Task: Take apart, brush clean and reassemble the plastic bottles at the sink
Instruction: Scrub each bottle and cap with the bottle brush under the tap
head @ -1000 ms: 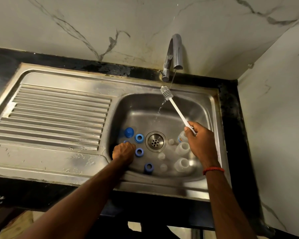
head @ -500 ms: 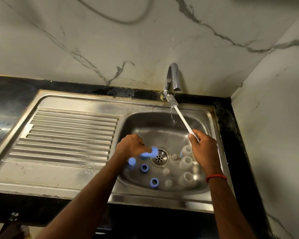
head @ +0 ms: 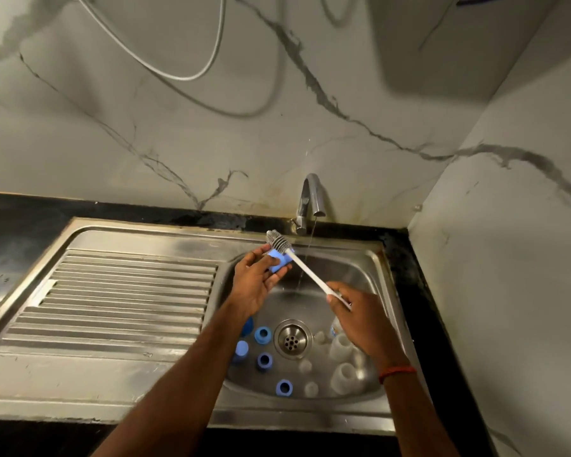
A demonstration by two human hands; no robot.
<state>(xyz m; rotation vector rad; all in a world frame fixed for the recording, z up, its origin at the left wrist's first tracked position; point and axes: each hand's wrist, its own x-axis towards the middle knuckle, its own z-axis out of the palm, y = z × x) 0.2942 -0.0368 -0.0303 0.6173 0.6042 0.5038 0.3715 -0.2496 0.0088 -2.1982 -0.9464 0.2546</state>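
My left hand [head: 256,285] holds a blue bottle cap [head: 279,262] above the basin's back left corner. My right hand [head: 360,319] grips the white handle of a bottle brush [head: 305,270]; its grey bristle head [head: 277,241] lies against the cap's far side. In the sink basin [head: 373,268] lie several blue caps and rings [head: 263,334] left of the drain [head: 292,338]. Translucent white bottles [head: 345,376] and small clear parts [head: 310,389] lie to the drain's right, partly hidden by my right forearm.
A thin stream of water runs from the steel tap [head: 310,196] into the basin. The ribbed draining board [head: 119,298] lies to the left. Marble walls stand behind and close on the right. A black counter edge [head: 419,291] borders the sink.
My left hand lifted a blue cap from the basin floor up toward the tap. My right hand swung the brush head left from under the tap onto the cap.
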